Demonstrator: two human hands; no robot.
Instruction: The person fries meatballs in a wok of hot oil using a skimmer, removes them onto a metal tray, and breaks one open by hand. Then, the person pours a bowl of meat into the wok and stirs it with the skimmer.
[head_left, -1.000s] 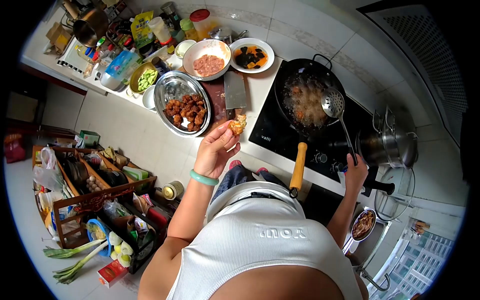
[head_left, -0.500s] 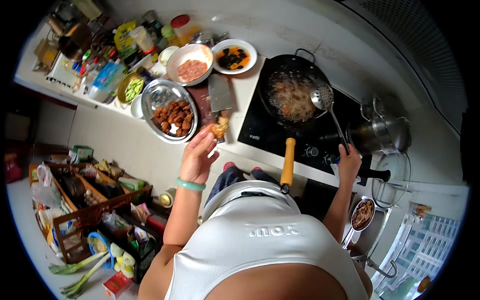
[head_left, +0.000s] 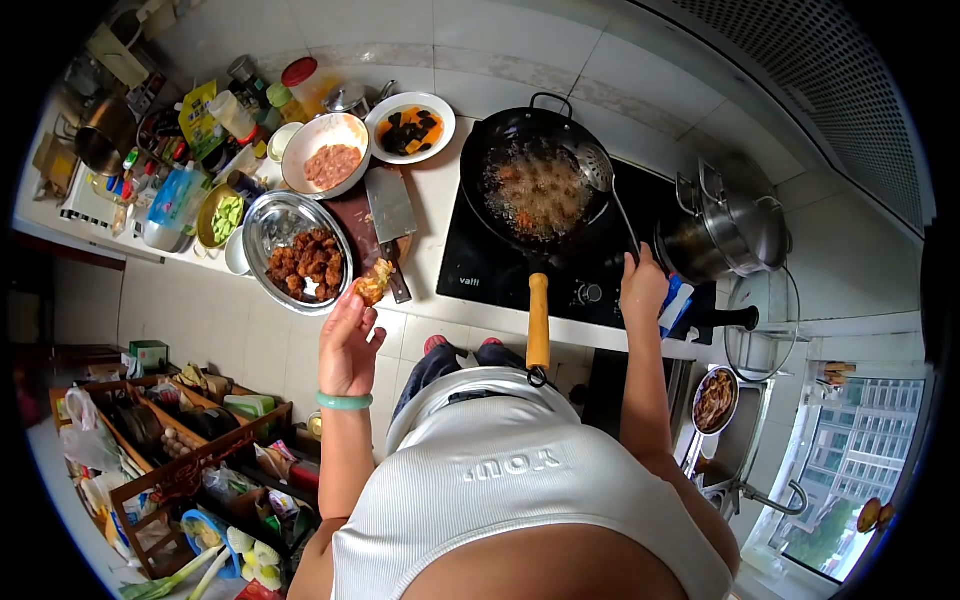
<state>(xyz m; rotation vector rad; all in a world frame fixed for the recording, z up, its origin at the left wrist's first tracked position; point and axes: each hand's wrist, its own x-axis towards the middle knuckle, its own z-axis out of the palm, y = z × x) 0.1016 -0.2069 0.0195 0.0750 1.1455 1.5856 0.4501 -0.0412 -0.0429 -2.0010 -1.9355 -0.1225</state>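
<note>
Between the fingertips of my left hand (head_left: 347,345) is a golden fried piece of food (head_left: 374,283), held up near the counter's front edge. Just beyond it, a cleaver (head_left: 390,205) lies on a brown cutting board (head_left: 350,212). Beside that hand, a steel plate (head_left: 262,222) carries several browned fried pieces (head_left: 306,264). My right hand (head_left: 643,290) is wrapped round the handle of a slotted skimmer (head_left: 595,167). The skimmer's head rests by the right inner wall of a black wok (head_left: 478,205), where bubbling oil (head_left: 535,190) surrounds browned pieces.
A wooden-handled wok grip (head_left: 538,320) juts over the front of the stove (head_left: 462,262). Steel pots (head_left: 735,225) stand at right. A bowl of minced meat (head_left: 328,155) and a plate of dark and orange pieces (head_left: 412,128) sit behind the board. Shelves (head_left: 200,455) stand lower left.
The view has shifted, so the counter and stove appear farther left. Both hands keep their holds on the fried piece and the skimmer. The skimmer's head stays at the wok's right side.
</note>
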